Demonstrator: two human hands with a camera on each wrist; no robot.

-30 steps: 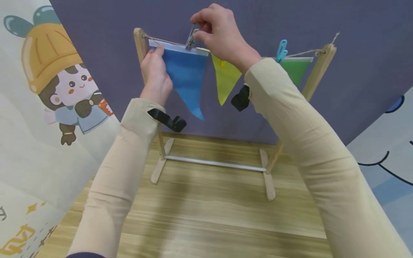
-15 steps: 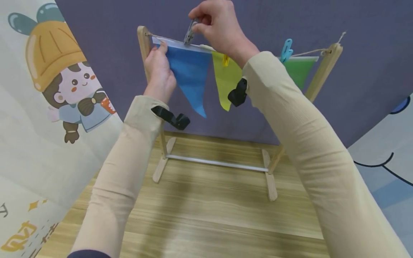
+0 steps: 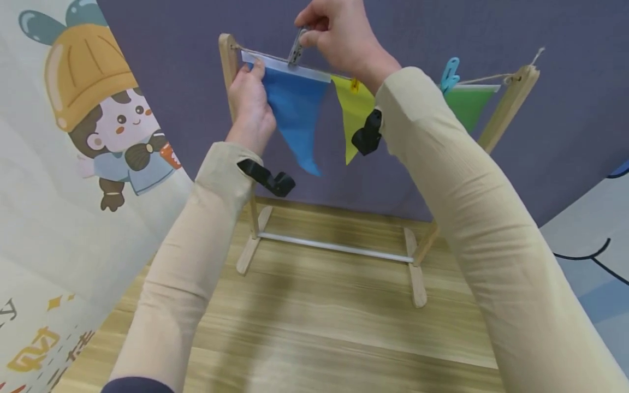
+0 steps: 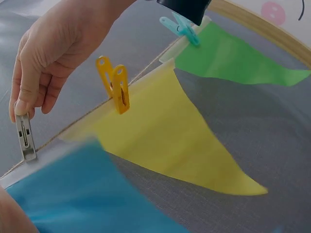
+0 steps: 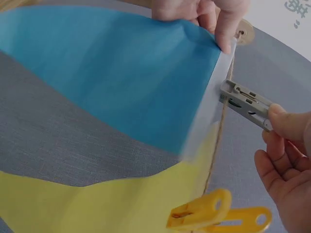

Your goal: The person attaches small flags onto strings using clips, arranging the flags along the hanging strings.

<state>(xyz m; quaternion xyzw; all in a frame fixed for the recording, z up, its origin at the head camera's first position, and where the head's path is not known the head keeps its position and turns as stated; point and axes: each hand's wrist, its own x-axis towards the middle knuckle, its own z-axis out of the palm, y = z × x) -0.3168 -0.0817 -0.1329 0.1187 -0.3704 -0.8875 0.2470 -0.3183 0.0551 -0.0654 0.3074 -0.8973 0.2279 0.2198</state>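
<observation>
A blue pennant [image 3: 297, 106] with a white top strip hangs along a twine line [image 5: 216, 150]. My left hand [image 3: 251, 109] pinches its upper left corner between thumb and fingers, near the left post. Between the thumb and fingers of my right hand [image 3: 344, 41] is a grey clothespin [image 5: 248, 106]. Its jaws sit over the twine and the white strip, around the middle of the pennant's top edge. To the right hangs a yellow pennant [image 4: 170, 131] under a yellow clothespin [image 4: 114, 86]; in the head view my right forearm partly covers it.
A green pennant [image 3: 469, 106] hangs farther right with a teal clothespin [image 3: 449, 76]. The twine runs between two wooden posts [image 3: 511, 106], joined below by a white rod [image 3: 336, 247]. The stand is on a wood-grain surface [image 3: 319, 322] before a dark cloth [image 3: 162, 49].
The head view has shifted slightly, so the stand appears a little farther right. Both hands keep their holds on the pennant corner and the grey clothespin. The yellow pennant's tip sways.
</observation>
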